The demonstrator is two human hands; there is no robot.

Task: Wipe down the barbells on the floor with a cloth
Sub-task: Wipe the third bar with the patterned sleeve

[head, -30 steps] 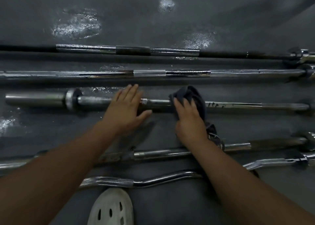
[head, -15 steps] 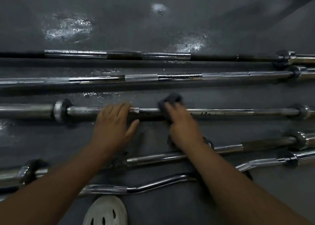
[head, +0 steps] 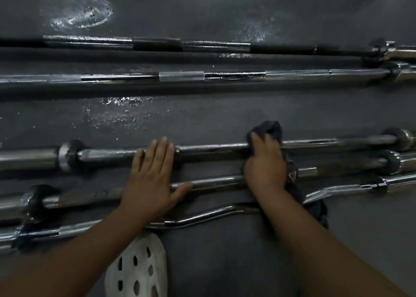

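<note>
Several steel barbells lie side by side on the dark floor. My left hand (head: 155, 175) lies flat, fingers straight, across the third barbell (head: 213, 149), its thumb touching the fourth bar (head: 216, 180). My right hand (head: 265, 161) grips a dark cloth (head: 270, 127) that is wrapped over the third barbell right of its middle. More of the cloth hangs down beside my right wrist. The part of the bar under the cloth is hidden.
Two long barbells (head: 180, 77) lie farther away. A curl bar (head: 202, 215) lies nearest me, in front of a white perforated shoe (head: 137, 267). Bar collars crowd the right edge (head: 396, 139). Wet patches shine on the floor (head: 121, 107).
My right hand has slid the cloth to the right along the third barbell. My left hand has stayed pressed flat on the same bar, and the view has shifted closer.
</note>
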